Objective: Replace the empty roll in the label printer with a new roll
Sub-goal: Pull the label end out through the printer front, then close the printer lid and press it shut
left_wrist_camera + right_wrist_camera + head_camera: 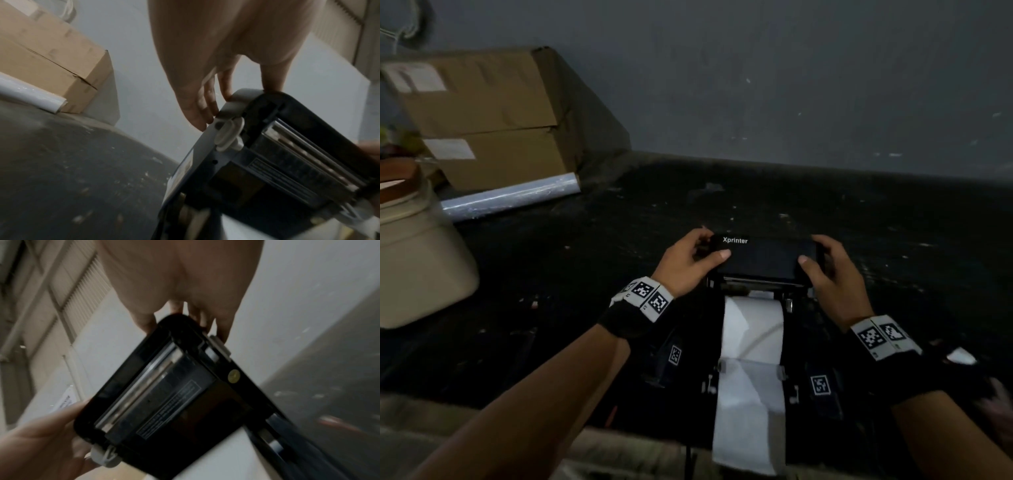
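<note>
A black label printer (722, 359) sits at the near edge of the dark table, its lid (763, 257) raised and marked "Xprinter". My left hand (690, 262) grips the lid's left end, thumb on top. My right hand (828, 269) grips the right end the same way. A white label roll (753, 325) lies in the open bay, and its paper strip (750, 421) runs out the front over the table edge. The wrist views show the lid's underside (287, 162) (164, 402) with its metal roller bar, and the left hand's fingers (197, 104) and the right hand's fingers (205, 319) curl round its edges.
Two stacked cardboard boxes (489, 116) stand at the back left against the grey wall, with a roll of clear film (510, 198) lying in front of them. A cream-coloured container (417, 260) stands at the left. The table surface (893, 222) is dark and speckled.
</note>
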Demonstrator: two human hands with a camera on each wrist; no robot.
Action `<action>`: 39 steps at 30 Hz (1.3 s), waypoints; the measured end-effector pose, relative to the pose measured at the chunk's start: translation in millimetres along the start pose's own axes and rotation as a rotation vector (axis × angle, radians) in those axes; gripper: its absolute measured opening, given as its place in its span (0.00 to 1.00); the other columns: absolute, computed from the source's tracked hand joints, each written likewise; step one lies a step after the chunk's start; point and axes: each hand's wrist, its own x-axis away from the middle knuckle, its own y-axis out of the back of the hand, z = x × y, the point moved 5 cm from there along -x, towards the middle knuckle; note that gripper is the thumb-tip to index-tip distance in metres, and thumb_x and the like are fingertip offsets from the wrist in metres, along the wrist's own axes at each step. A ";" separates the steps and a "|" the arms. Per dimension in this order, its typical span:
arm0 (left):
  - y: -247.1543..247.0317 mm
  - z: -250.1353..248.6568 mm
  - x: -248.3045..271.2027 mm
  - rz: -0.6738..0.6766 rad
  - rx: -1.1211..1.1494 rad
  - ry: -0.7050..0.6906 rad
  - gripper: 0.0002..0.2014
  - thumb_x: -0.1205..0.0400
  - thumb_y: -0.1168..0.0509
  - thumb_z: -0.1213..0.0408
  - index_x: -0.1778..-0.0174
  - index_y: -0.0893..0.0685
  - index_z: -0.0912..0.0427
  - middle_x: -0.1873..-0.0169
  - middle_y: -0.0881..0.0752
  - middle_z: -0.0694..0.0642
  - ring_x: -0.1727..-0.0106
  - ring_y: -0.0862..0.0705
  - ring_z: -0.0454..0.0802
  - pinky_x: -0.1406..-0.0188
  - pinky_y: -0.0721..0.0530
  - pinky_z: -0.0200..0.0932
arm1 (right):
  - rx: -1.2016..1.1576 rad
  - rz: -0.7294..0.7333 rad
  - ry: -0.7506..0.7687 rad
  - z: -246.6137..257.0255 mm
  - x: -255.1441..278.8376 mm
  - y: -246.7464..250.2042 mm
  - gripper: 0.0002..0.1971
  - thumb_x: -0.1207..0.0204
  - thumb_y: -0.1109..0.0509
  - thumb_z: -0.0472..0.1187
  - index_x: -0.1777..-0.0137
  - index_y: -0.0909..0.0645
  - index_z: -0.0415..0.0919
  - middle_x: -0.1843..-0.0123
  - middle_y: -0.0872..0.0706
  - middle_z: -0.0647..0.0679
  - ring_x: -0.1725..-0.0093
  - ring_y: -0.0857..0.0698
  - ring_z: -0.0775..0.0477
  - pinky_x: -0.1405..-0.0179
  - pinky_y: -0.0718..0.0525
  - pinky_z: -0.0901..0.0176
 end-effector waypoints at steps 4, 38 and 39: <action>-4.7 18.4 41.7 0.140 -0.036 0.026 0.27 0.28 0.27 0.53 0.33 0.25 0.51 0.39 0.17 0.52 0.38 0.19 0.47 0.32 0.22 0.46 | 0.035 0.081 -0.075 -7.1 55.1 5.9 0.26 0.27 0.30 0.43 0.29 0.31 0.47 0.36 0.22 0.51 0.34 0.22 0.50 0.36 0.26 0.58; -60.1 81.4 125.0 0.268 0.240 0.276 0.42 0.33 0.24 0.51 0.25 0.39 0.41 0.34 0.21 0.47 0.33 0.22 0.46 0.31 0.24 0.48 | -0.147 0.282 -0.500 -71.5 147.2 -27.2 0.44 0.33 0.27 0.55 0.22 0.48 0.57 0.24 0.28 0.47 0.33 0.26 0.47 0.34 0.28 0.51; -60.0 81.7 124.7 0.264 0.242 0.280 0.42 0.33 0.24 0.51 0.25 0.39 0.41 0.34 0.21 0.48 0.33 0.22 0.46 0.31 0.24 0.48 | -0.148 0.278 -0.505 -71.4 147.4 -27.0 0.44 0.33 0.27 0.55 0.21 0.49 0.57 0.23 0.30 0.46 0.30 0.26 0.45 0.33 0.29 0.49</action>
